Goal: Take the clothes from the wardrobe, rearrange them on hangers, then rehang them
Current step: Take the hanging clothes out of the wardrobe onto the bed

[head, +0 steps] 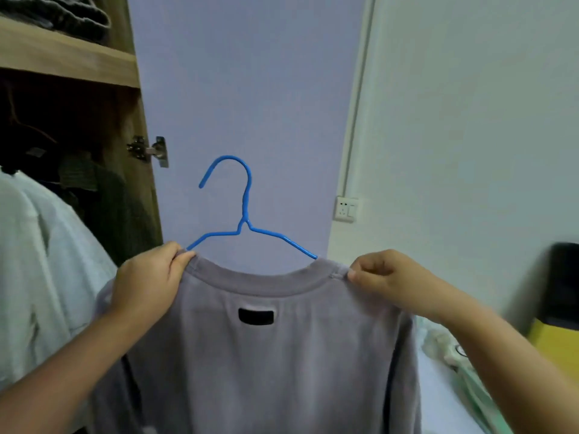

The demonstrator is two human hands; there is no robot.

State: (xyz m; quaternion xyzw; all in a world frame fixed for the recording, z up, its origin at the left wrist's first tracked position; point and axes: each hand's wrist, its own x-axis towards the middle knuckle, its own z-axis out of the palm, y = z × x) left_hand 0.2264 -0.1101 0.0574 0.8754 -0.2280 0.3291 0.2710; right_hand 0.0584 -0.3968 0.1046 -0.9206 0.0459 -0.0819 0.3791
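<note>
Shirt (266, 355) shoulders pinched by both raised hands.

Door: pale lilac wardrobe door (244, 89), open, metal hinge (153, 151)
Wall: white (470, 104), socket (346, 209)
Shelf: wooden (62, 54)

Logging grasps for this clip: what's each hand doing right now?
Left hand: grips the grey shirt at its left shoulder.
Right hand: pinches its right shoulder.

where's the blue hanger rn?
Head view, centre: the blue hanger sits inside the grey shirt, its hook sticking up above the collar between the left hand and right hand.
</note>
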